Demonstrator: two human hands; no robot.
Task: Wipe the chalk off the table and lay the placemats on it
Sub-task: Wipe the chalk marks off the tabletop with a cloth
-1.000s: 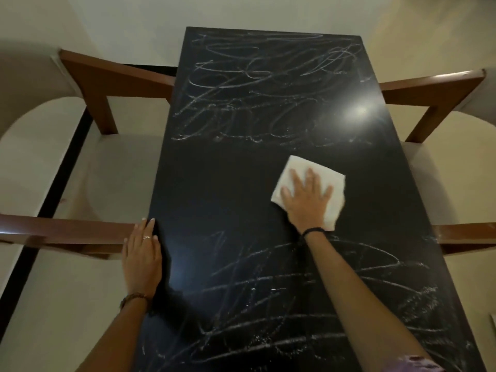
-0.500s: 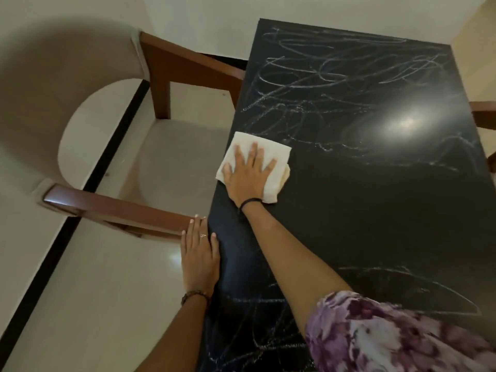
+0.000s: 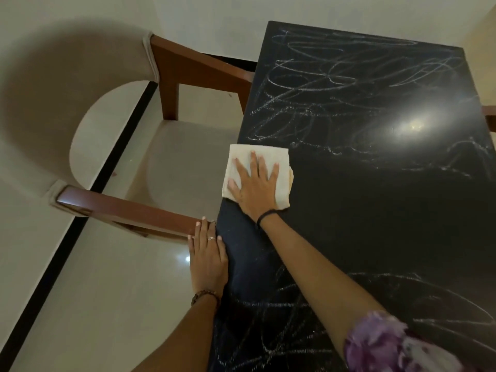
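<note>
- A person's right hand presses flat, fingers spread, on a folded white cloth at the left edge of a black table; the palm pins the cloth down rather than clenching it, and the cloth's left side slightly overhangs the table edge.
- The left hand lies flat and open along the same left edge nearer the person, grasping nothing, its fingertips beside the end of a wooden chair armrest.
- Chalk scribbles cover the far part of the tabletop, and more chalk lines cross the near part beneath the right forearm.
- The band of tabletop between those two chalked areas, level with and to the right of the cloth, looks dark and largely free of marks.
- A bright ceiling-light reflection glares off the glossy surface at the right.
- A cushioned chair with a curved beige back and reddish-brown wooden arms stands just beside the table's left side.
- A black wristband circles the right wrist, a beaded bracelet the left, and a ring shows on a left finger.
- A purple floral sleeve fills the lower right corner.
- No placemats appear in this view.
</note>
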